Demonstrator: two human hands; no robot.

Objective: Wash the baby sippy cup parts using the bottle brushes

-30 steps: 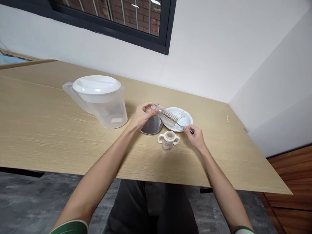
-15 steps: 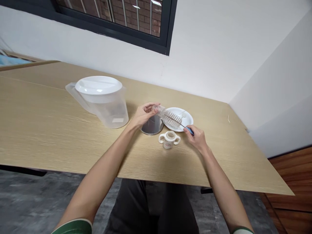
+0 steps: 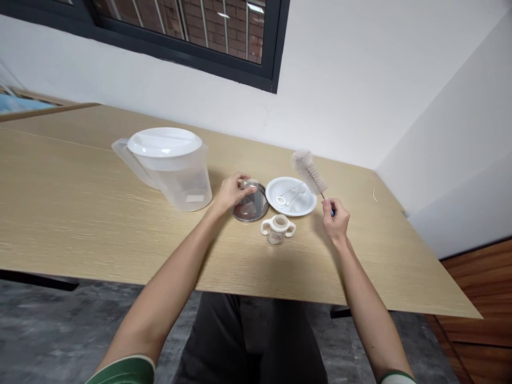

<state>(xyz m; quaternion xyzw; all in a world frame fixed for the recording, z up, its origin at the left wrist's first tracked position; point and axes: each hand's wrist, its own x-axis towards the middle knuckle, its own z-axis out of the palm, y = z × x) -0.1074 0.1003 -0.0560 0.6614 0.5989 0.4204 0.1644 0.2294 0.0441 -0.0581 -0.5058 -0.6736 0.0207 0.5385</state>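
from the head camera, the two hands are well apart above a pale oak-look wooden table (image 3: pixel 80 224). the left hand (image 3: pixel 232 193) is curled closed around a clear plastic beaker (image 3: pixel 248 186), which sits over a round shallow steel dish (image 3: pixel 261 205), though i cannot tell whether it touches the dish. the right hand (image 3: pixel 336 218) pinches the blue handle of a long bottle brush (image 3: pixel 309 172), with its pale bristled head raised toward the far right, clear of the table. just left of the brush is a round white plastic plate (image 3: pixel 304 207) holding a small white ring (image 3: pixel 281 201) and a thin clear straw (image 3: pixel 294 194). near the plate and dish stands a cream two-handled cup (image 3: pixel 278 230). further left stands a large clear plastic pitcher (image 3: pixel 194 186) with a round white lid (image 3: pixel 165 142). beyond the table's far edge, a dark-framed window (image 3: pixel 180 32) is set in the white wall.
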